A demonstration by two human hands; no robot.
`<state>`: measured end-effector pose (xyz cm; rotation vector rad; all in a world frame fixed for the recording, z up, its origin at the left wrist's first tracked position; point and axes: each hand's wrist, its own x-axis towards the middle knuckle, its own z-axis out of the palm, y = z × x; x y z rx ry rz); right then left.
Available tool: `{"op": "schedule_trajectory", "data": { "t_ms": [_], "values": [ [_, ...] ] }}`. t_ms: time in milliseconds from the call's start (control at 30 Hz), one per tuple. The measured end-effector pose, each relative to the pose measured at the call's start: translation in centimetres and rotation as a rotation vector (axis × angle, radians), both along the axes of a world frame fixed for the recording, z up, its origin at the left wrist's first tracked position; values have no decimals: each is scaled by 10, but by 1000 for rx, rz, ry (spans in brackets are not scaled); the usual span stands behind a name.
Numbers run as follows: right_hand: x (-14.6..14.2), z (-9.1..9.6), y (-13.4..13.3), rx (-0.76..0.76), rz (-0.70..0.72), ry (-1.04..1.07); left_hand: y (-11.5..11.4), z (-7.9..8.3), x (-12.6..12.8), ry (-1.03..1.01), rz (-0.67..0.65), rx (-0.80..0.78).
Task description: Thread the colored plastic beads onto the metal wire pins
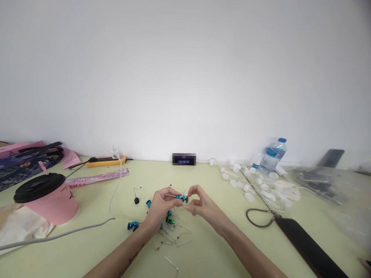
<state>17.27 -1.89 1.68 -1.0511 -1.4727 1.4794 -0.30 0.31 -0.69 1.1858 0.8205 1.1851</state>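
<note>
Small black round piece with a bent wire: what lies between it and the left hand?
In the head view, a small blue cylinder lies between the black piece and left hand.

Blue and black part [182,198], pale green table [203,255], pink cup [62,208], black lid [40,188]

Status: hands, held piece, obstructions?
Left hand pinching blue piece. Right hand open beside its black end. Green piece on tabletop nearby; nothing seen blocking the hands.

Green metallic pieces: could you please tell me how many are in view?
1: the green metallic piece lies on the table beside the left hand; others may be hidden beneath that hand.
</note>
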Motion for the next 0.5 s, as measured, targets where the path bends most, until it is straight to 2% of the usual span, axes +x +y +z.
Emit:
{"op": "schedule_trajectory", "data": {
  "t_ms": [100,200,300,400,500],
  "values": [
    [1,-3,2,0,-72,-24,0,0,0,7,5,-4],
    [0,-8,4,-71,-13,-60,0,-2,0,-10,-32,-13],
    [0,-7,6,-112,64,7,2,-4,-1,-24,-21,-4],
    [2,-4,7,-93,8,39,4,-4,-2,-17,-1,6],
    [0,-4,6,-132,4,-37,4,-3,-2,-17,-38,2]
  ]
}}
